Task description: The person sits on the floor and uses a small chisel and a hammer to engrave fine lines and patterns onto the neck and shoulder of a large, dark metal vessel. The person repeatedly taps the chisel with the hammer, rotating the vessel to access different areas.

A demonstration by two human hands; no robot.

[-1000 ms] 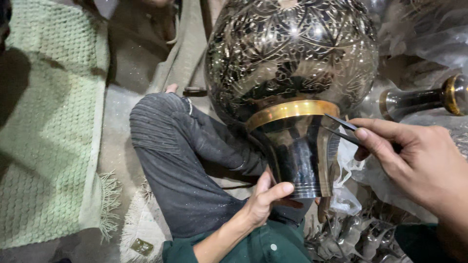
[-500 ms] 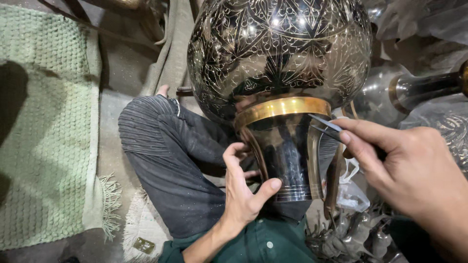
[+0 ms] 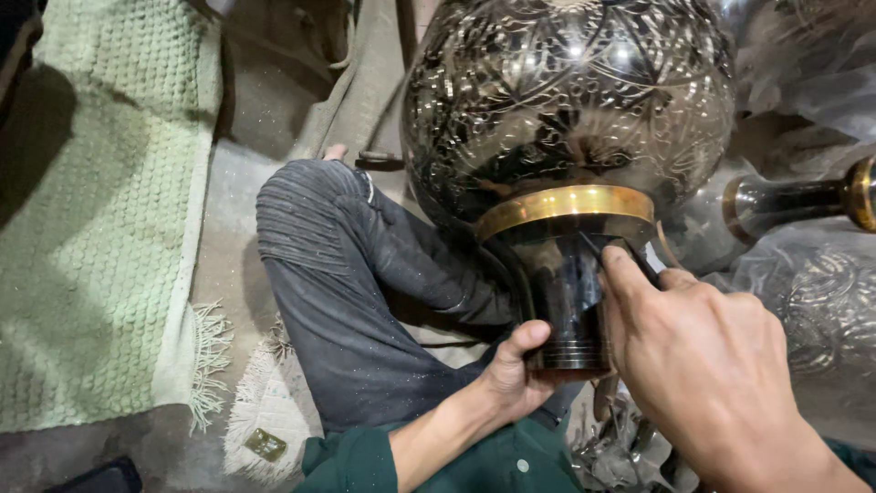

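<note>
A large dark metal vessel [image 3: 566,91] with fine engraved patterns rests against my lap, its round body away from me. A brass ring [image 3: 566,203] joins the body to a smooth dark neck [image 3: 561,292]. My left hand [image 3: 516,374] grips the lower end of the neck from the left, thumb on its rim. My right hand [image 3: 703,365] comes in from the right and pinches a thin dark metal tool [image 3: 595,248], whose tip touches the neck just below the brass ring. The right hand hides the neck's right side.
My bent knee in grey trousers [image 3: 338,274] lies left of the vessel. A green woven mat [image 3: 100,210] with a fringe covers the floor at left. More dark and brass metal pieces [image 3: 803,196] and plastic-wrapped ware [image 3: 812,310] crowd the right side.
My left hand has slid down to the neck's lower rim. My right hand has moved in over the neck, bringing the tool tip up under the brass ring. The view has shifted.
</note>
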